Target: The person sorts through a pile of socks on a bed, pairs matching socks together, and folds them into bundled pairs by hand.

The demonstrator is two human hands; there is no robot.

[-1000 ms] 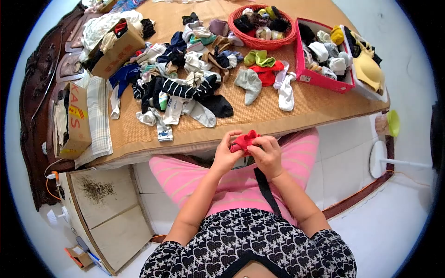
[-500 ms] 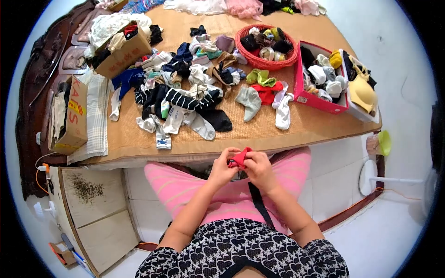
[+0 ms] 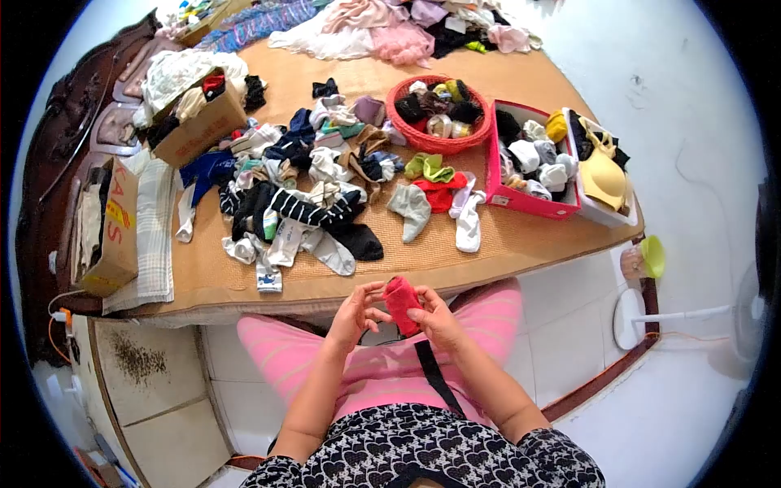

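Observation:
A red sock [image 3: 400, 306], bundled into a short upright roll, is held above my lap in front of the bed's edge. My right hand [image 3: 437, 319] closes on its right side, thumb across the front. Just left of the roll, my left hand [image 3: 356, 314] has its fingers apart and slightly curled; whether a fingertip touches the sock I cannot tell. On the bed beyond lie a grey sock [image 3: 409, 212], a red piece of cloth [image 3: 444, 195], a lime-green sock [image 3: 429, 167] and white socks [image 3: 467, 224]. A heap of mixed socks [image 3: 305, 203] spreads to their left.
A red basket [image 3: 441, 146] and a pink box [image 3: 533, 203] hold bundled socks. Beside them a white bin [image 3: 622, 218] carries a yellow bra [image 3: 604, 180]. Cardboard boxes [image 3: 202, 134] with clothes stand at left. A white fan [image 3: 628, 317] is on the floor at right.
The red sock has gone from a small crumpled piece between both hands to a longer upright roll in my right hand. My left hand has loosened and opened. The camera view has shifted.

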